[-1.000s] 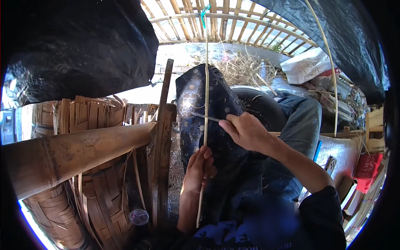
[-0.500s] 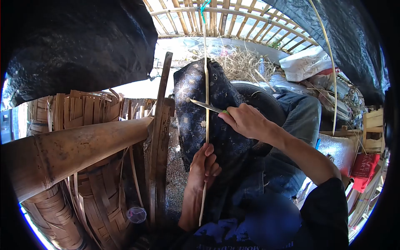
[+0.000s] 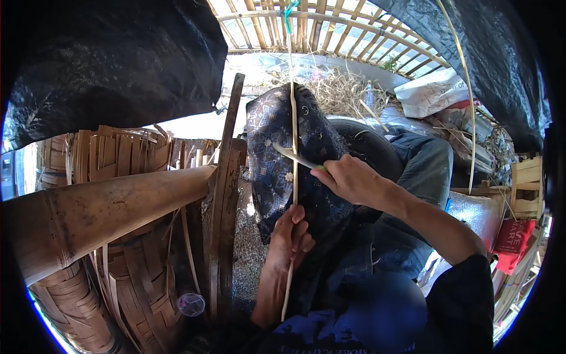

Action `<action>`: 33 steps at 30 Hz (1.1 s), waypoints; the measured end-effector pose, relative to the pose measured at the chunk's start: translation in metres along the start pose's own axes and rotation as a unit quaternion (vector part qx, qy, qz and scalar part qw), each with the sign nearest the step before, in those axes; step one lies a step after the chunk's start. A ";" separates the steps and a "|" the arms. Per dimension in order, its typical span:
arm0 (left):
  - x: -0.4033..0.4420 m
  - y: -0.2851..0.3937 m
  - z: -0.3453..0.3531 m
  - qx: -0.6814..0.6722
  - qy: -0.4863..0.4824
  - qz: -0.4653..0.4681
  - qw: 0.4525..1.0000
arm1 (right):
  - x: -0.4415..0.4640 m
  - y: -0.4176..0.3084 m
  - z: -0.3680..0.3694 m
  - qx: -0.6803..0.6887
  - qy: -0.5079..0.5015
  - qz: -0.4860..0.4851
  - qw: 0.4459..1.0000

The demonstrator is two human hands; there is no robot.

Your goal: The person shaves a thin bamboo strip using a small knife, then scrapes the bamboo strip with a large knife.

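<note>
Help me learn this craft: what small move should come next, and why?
Probably slide the knife lightly along the strip, away from the left hand: the right hand holds the knife crosswise over the strip, while the left hand holds the strip's nearer stretch.

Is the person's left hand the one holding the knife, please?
No, the right hand holds the knife, while the left hand grips the pale strip.
</note>
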State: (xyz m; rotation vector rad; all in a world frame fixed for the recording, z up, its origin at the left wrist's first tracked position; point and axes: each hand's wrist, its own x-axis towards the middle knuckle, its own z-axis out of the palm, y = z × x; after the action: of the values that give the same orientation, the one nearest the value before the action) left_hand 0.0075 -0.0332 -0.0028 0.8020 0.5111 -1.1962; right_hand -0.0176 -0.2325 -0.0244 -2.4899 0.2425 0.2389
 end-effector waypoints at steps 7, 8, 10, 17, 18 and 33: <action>0.000 0.003 -0.013 -0.024 -0.041 -0.008 0.999 | 0.026 0.024 -0.004 0.047 0.095 -0.047 0.993; 0.002 0.003 -0.015 -0.047 -0.066 -0.004 0.997 | 0.024 0.017 -0.012 0.155 0.083 0.025 0.984; 0.004 0.004 -0.018 -0.054 -0.069 0.000 0.996 | 0.012 0.006 -0.017 0.162 0.096 0.004 0.982; 0.003 0.007 -0.013 -0.057 -0.058 -0.024 0.996 | -0.011 -0.001 -0.013 0.037 0.004 -0.043 0.998; 0.002 0.007 -0.011 -0.034 -0.050 -0.019 0.998 | -0.012 0.002 -0.010 0.039 0.008 -0.049 0.998; 0.002 0.006 -0.012 -0.020 -0.046 -0.001 0.999 | -0.002 0.003 -0.007 0.083 0.013 -0.016 0.996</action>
State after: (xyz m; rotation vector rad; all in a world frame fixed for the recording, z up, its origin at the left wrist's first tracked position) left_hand 0.0141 -0.0244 -0.0101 0.7087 0.4598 -1.2157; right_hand -0.0196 -0.2389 -0.0206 -2.3306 0.2241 0.1656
